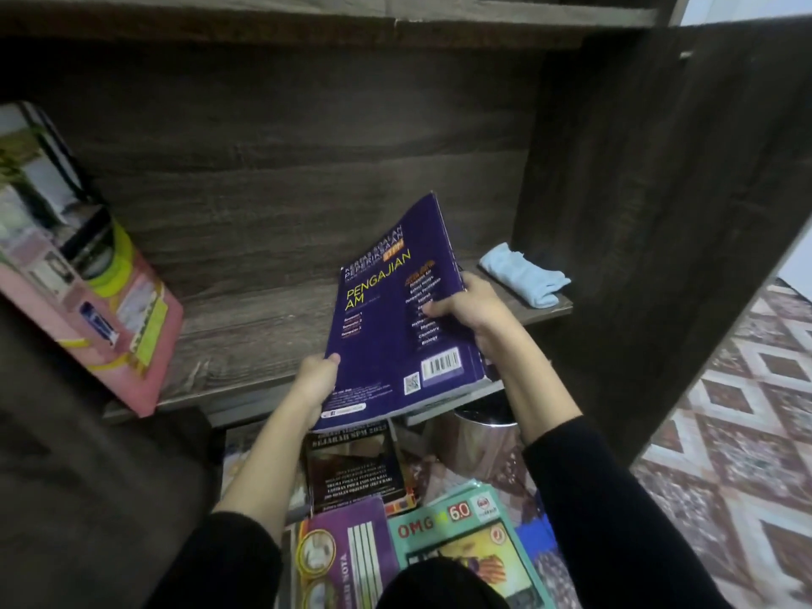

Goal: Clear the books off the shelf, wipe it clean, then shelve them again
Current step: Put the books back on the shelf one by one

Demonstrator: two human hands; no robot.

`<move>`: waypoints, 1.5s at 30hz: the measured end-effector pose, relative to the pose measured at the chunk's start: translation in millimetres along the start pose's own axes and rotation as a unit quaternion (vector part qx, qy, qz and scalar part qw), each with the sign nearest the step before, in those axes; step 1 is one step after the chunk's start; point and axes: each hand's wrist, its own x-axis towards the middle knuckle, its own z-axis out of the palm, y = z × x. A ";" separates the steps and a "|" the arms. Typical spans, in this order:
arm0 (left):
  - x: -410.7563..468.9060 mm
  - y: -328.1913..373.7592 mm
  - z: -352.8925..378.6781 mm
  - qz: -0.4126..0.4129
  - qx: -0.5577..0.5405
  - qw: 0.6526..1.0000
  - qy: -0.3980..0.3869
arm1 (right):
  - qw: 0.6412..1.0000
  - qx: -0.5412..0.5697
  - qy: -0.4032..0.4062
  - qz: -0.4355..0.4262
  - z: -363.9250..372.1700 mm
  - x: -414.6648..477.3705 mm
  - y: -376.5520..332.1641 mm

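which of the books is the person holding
The dark purple softcover book titled PENGAJIAN AM, gripped by left hand and right hand; others lie below or lean on the dark wooden shelf.

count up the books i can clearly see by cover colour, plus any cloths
purple: 2, the held book and the nota book
black: 1, the sejarah book
teal: 1, the omg book
pink: 1, the pink book leaning on the shelf
cloths: 1, the blue cloth
total: 6; hidden books not counted
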 end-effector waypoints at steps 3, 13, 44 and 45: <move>-1.8 4.9 -16.9 -0.008 -0.044 0.999 -0.009 | 0.998 0.006 0.005 -0.058 21.0 -7.0 -8.6; -25.9 110.2 -115.4 0.248 0.017 0.947 0.202 | 0.959 -0.070 0.031 -0.272 119.5 -63.8 -28.1; -84.1 112.9 -204.1 0.415 0.281 0.738 0.452 | 0.856 -0.334 -0.106 -0.381 278.1 -37.6 53.6; -81.6 113.7 -204.1 0.419 0.280 0.738 0.448 | 0.854 -0.336 -0.110 -0.381 279.9 -35.7 52.7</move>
